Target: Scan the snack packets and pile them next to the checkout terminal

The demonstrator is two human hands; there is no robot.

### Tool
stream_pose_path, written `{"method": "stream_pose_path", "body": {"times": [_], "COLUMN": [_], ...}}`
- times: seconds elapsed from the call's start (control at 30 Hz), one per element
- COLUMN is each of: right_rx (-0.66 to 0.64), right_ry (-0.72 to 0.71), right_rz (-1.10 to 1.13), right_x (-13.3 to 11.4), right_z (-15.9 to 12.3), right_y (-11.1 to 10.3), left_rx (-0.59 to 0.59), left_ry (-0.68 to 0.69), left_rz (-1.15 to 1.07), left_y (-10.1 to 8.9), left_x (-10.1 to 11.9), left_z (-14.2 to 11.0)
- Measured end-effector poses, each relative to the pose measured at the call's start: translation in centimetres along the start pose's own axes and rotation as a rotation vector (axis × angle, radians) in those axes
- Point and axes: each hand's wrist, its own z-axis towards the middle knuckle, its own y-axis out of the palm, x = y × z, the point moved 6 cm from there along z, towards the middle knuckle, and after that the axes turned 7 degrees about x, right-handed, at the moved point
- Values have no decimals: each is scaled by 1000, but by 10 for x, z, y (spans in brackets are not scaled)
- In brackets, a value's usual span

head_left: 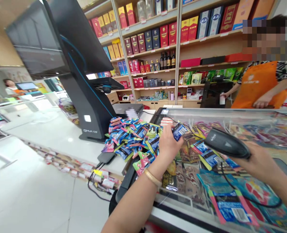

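My left hand (pixel 170 142), below a gold bracelet, is closed on a small blue snack packet (pixel 180 130) with its barcode showing. In my right hand (pixel 252 160) is a black handheld barcode scanner (pixel 227 142), its head pointing left toward that packet. A heap of similar blue, pink and green packets (pixel 133 137) lies left of my left hand, spilling from the white counter onto the glass top. Another packet (pixel 208 155) rests on the glass below the scanner, and a larger blue and pink bag (pixel 233 205) lies nearer me.
A black checkout terminal (pixel 85 97) stands on the white counter (pixel 43 129) at left. The glass-topped freezer (pixel 206 111) holds packaged goods under its lid. The scanner cable (pixel 227 178) loops over the glass. A person in an orange apron (pixel 257 84) stands beyond, before shelves of boxes (pixel 153 69).
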Motion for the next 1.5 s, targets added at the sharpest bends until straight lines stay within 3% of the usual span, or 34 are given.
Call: {"method": "stream_pose_path", "body": {"times": [0.1,0.2,0.33,0.47,0.63,0.87,1.0,1.07,1.2,1.3,1.37,1.5], "right_rx": [-17,60,142,184,204,202,206,211,236,250,249,233], "right_ry": [-4,22,-32,-41,-14,74,107,120,151,165,165,150], "right_rz": [34,8,-22,-151,-236,-321,-379,-399,-432,-442,-442,-432], "right_x": [6,8,4,19,37,32,32,35,43,48,49,45], "right_z": [4,10,13,9,6,8,11,12,11,10,9,9], "right_y": [-5,-17,-29,-33,-35,-41,-48,-52,-63,-67,-66,-61], "left_rx": [58,105,96,66,31,4,-31,-166,-711,-1027,-1111,-1135], "left_ry": [12,32,71,71,72,117,160,217,349,408,446,479], "left_rz": [164,374,544,595,618,588,429,237,-138,-54,71,157], "left_y": [-30,-62,-83,-83,-77,-77,-61,-39,13,36,43,49], "left_x": [-7,-24,-52,-67,-66,-51,-26,-3,56,84,92,94], "left_z": [20,40,50,45,41,48,43,26,-49,-101,-118,-122]}}
